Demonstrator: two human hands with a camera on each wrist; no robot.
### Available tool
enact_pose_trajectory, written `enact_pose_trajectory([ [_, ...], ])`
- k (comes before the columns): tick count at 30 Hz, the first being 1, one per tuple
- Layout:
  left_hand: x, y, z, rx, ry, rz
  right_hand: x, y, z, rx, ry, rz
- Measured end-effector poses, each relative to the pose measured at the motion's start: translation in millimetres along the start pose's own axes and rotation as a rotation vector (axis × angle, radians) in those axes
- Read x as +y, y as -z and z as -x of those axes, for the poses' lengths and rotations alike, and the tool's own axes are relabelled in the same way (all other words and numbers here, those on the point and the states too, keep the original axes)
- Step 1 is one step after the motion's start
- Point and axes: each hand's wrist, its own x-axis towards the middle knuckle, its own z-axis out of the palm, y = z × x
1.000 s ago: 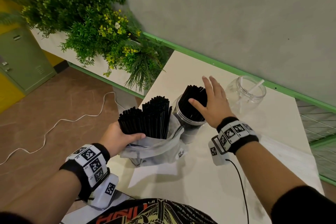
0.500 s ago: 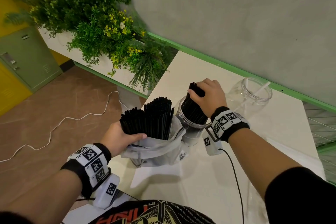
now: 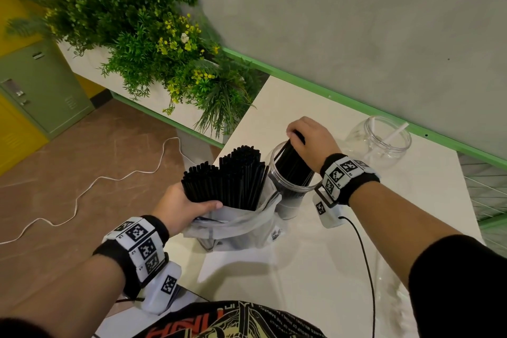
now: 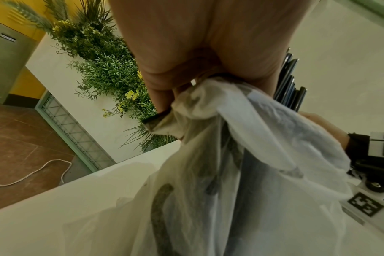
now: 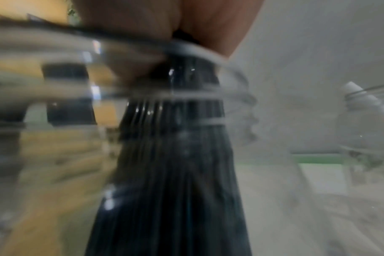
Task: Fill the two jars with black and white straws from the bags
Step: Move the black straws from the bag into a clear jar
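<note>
- Our right hand (image 3: 308, 138) grips black straws (image 3: 292, 164) standing in the near jar (image 3: 288, 200).
- Our left hand (image 3: 182, 207) clutches the bag (image 3: 238, 230), many black straws remaining.
- The far jar (image 3: 381, 143) holds few white straws (image 3: 396, 133); most filling remains.

Bag (image 3: 241, 223) left of near jar (image 3: 290, 195); second jar (image 3: 384, 143) right, behind; all on table (image 3: 315, 269).

bag (image 3: 236, 223) crowds jar (image 3: 288, 197).

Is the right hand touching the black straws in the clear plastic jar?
Touching. In the head view the right hand curls round the tops of the black straws standing in the clear plastic jar.
</note>
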Motion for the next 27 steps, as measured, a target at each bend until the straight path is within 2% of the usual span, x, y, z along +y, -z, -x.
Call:
enact_pose_trajectory([
  [3, 0, 0, 0, 0.005, -0.002, 0.003, -4, 0, 1, 0.107, -0.066, -0.047],
  [9, 0, 0, 1, 0.014, -0.01, 0.007, -1, 5, 2, -0.13, -0.192, 0.202],
  [12, -2, 0, 1, 0.009, -0.009, 0.005, -10, 12, 7, -0.094, -0.191, 0.289],
  [15, -3, 0, 1, 0.013, -0.012, 0.006, -34, 20, 27, 0.134, -0.106, 0.075],
  [16, -3, 1, 1, 0.016, -0.015, 0.01, -44, 19, 37, 0.162, -0.072, -0.017],
  [18, -4, 0, 2, 0.015, -0.025, 0.018, -64, 12, 61, 0.07, -0.06, -0.163],
  [20, -4, 0, 3, 0.012, -0.034, 0.028, -79, -1, 80, -0.093, -0.098, -0.298],
  [22, -7, 1, 3, 0.006, -0.049, 0.033, -88, -16, 88, -0.186, -0.142, -0.441],
  [27, -14, 5, 3, -0.024, -0.108, 0.018, -109, -41, 83, -0.201, -0.325, -0.792],
])
